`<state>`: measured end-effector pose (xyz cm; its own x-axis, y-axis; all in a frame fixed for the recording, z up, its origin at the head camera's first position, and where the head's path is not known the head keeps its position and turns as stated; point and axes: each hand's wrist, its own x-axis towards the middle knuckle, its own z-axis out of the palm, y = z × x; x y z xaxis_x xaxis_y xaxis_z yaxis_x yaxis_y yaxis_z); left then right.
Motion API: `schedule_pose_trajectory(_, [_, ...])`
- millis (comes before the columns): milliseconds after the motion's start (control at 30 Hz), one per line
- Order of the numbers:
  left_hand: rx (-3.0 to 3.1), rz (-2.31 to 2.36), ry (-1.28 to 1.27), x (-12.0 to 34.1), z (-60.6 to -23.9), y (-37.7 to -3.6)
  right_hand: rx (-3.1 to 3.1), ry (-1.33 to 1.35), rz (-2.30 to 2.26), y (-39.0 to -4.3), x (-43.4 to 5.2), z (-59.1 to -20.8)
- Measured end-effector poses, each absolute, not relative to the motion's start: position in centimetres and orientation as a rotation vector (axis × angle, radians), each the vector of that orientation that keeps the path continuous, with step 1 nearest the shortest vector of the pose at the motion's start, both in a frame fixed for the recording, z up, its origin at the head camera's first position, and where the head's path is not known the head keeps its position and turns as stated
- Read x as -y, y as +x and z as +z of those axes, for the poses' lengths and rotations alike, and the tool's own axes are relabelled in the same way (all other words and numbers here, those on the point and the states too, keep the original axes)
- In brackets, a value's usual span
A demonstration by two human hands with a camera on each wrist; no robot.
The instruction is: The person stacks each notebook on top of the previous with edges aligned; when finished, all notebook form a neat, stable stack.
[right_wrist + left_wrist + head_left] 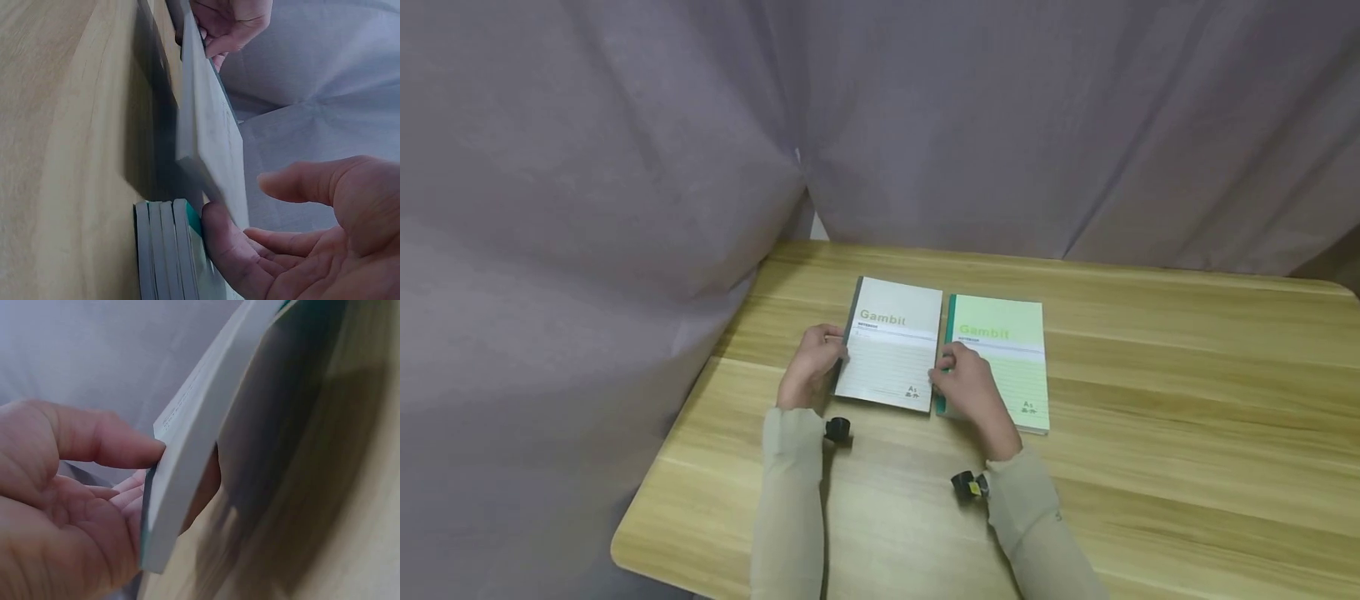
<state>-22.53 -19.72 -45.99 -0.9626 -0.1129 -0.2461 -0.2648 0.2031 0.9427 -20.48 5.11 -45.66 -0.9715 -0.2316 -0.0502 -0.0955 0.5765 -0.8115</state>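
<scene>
A pale notebook [891,358] with a dark spine and "Gambit" on its cover is lifted off the table, its shadow showing beneath. My left hand [812,362] grips its spine edge, thumb [134,447] on the cover and fingers underneath. At the opposite edge is my right hand [966,383]. Its thumb [300,181] stands away from the cover, while the fingertips [219,219] are right at the notebook's lower edge. Beside it, under the right hand, lies a stack of several notebooks [165,250], the top one a green notebook [1007,367] with a green spine.
The wooden table [1187,400] extends to the right and toward me, with a rounded corner at the near left. Grey curtains [962,125] hang behind it and along the left side. A small black camera [837,430] sits at the left wrist, another black camera [966,486] at the right.
</scene>
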Motion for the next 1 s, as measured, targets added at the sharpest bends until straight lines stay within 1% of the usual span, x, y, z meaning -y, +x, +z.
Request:
schedule_pose_trajectory(233, [-2.236,1.95,-0.279,19.7,-45.7,-22.6,-2.67,-0.187,-1.385,-20.6,-5.5,-45.3])
schedule_pose_trajectory(400, [-2.205,1.967,-0.237,19.7,-45.6,-22.5,-2.657,-0.177,-1.436,-20.6,-5.4,-45.3])
schedule_pose_trajectory(1000, [-2.124,1.987,-0.181,18.4,-45.2,-23.1,-2.607,-0.142,-1.544,-20.5,-7.1,-44.6])
